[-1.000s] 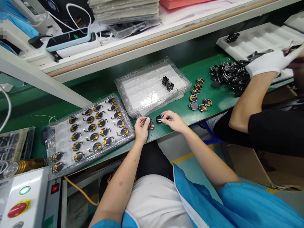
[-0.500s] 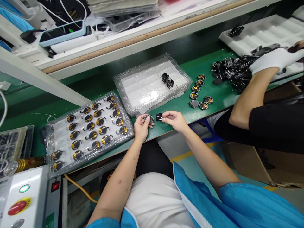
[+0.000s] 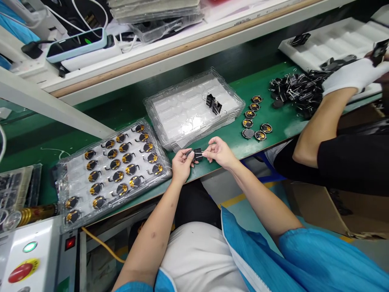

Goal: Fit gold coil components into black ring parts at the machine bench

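My left hand pinches a small round black part, mostly covered by the fingers and a binder clip. That black binder clip sits at the part's right edge; whether its jaws have closed on it I cannot make out. My right hand is closed on the clip's wire handle. Both hands are over the bench's front edge. To their left lies a clear tray with rows of round black-and-gold parts. Behind the hands, a stack of clear trays carries a few black binder clips.
Several round parts lie on the green bench. Farther right are a heap of binder clips, a white foam tray and a co-worker's gloved hand. A control box with a red button stands at lower left.
My right hand has moved left, bringing the binder clip from a gap away up to the round part. My left hand stays nearly in place. The co-worker's hand has shifted slightly.
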The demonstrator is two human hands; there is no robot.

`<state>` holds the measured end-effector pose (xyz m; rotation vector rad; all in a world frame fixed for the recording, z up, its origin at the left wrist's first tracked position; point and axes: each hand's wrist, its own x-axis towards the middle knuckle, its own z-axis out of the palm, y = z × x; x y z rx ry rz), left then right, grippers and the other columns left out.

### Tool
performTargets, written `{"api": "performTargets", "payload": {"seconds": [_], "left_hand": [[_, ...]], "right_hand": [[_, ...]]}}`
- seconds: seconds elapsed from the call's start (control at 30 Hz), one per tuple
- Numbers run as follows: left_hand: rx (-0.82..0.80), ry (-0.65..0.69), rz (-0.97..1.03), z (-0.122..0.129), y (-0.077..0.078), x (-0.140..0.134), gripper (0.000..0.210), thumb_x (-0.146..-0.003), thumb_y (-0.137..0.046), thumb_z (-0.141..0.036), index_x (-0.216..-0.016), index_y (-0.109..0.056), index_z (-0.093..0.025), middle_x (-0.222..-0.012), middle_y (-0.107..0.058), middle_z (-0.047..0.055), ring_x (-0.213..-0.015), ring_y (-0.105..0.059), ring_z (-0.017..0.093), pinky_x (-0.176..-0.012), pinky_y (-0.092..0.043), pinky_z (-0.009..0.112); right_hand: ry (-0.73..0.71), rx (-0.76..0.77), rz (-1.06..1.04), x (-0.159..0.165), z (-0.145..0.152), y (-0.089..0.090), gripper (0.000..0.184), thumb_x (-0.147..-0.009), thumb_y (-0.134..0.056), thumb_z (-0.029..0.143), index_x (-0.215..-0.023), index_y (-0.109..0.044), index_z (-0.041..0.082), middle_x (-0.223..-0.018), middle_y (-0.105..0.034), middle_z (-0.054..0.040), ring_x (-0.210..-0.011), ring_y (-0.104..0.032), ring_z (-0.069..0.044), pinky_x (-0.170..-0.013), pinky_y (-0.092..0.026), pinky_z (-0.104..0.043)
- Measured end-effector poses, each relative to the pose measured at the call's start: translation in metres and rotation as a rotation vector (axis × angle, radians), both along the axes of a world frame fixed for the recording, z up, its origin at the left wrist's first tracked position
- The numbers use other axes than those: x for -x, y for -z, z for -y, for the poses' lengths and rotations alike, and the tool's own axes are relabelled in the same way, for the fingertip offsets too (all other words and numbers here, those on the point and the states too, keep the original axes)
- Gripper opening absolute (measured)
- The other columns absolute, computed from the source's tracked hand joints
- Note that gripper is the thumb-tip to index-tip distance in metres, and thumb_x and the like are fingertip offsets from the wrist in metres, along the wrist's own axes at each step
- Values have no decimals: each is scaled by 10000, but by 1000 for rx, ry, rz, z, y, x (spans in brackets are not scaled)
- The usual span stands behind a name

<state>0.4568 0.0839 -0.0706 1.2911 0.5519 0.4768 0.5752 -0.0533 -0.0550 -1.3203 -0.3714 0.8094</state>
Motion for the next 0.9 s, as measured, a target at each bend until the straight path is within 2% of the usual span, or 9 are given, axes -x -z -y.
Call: {"api": "performTargets", "payload": {"seconds": [0.23, 0.3, 0.37, 0.5, 0.6, 0.67, 0.77, 0.83, 0.9], "left_hand": [[-7, -8, 0, -2, 0, 1, 491, -722, -855, -519, -992, -687, -144, -635, -679, -13, -484, -664, 125, -406, -412, 182], [-8, -7, 8, -3, 0, 1, 475, -725, -859, -495, -998, -688, -145, -640, -678, -14, -486, -655, 119, -400, -402, 176], [-16, -6, 13, -4, 0, 2, 451, -736, -858, -472, -1004, -693, -148, -657, -681, -14, -486, -639, 106, -406, -402, 172], [-62, -19, 11, -4, 1, 2, 433, -716, -870, -450, -994, -708, -159, -781, -729, 19, -555, -636, 103, -484, -472, 197], [-114, -31, 2, -5, 0, 3, 394, -681, -892, -425, -918, -719, -163, -824, -739, 36, -650, -659, 128, -574, -519, 225], [-142, -33, -4, -5, 0, 3, 348, -699, -876, -431, -863, -721, -167, -780, -722, 25, -653, -649, 130, -602, -521, 233], [-173, -22, -8, -5, -1, 3, 319, -727, -848, -455, -824, -729, -176, -722, -692, 7, -626, -621, 130, -615, -513, 247], [-194, -7, -9, -3, -2, 3, 321, -724, -843, -473, -802, -736, -180, -703, -681, 7, -624, -610, 138, -615, -506, 260], [-220, 7, -6, -2, -2, 3, 334, -710, -846, -493, -760, -739, -181, -695, -672, 15, -633, -599, 148, -614, -494, 271]], "right_hand": [[-7, 21, 14, 9, -7, 4, 676, -581, -918, 469, -920, -373, 258, -616, -627, 88, -463, -545, -124, -460, -466, -241], [-37, 48, 79, -1, -3, 4, 634, -593, -904, 494, -938, -432, 249, -709, -677, 37, -565, -615, -157, -555, -534, -296], [42, 113, 267, -29, 8, 1, 538, -655, -866, 508, -954, -515, 231, -869, -720, -32, -734, -669, -194, -711, -574, -357], [656, 554, 678, -117, 45, -17, 232, -886, -668, 372, -1008, -620, 180, -1104, -677, -118, -982, -643, -238, -957, -514, -402], [913, 846, 688, -178, 67, -27, 272, -887, -607, 180, -1142, -623, 88, -1305, -571, -230, -1246, -521, -321, -1119, -376, -477], [948, 946, 678, -205, 79, -29, 391, -887, -558, 108, -1272, -582, 43, -1416, -484, -267, -1363, -409, -366, -1145, -325, -520], [892, 1225, 718, -231, 95, -32, 578, -900, -509, 54, -1476, -463, 80, -1501, -428, -235, -1392, -386, -357, -1102, -378, -495], [800, 1407, 734, -240, 104, -38, 614, -889, -539, 47, -1496, -464, 109, -1478, -462, -227, -1360, -437, -331, -1058, -419, -439], [735, 1501, 715, -243, 109, -46, 508, -871, -581, 47, -1377, -590, 84, -1378, -539, -255, -1286, -518, -322, -993, -444, -399]]}}
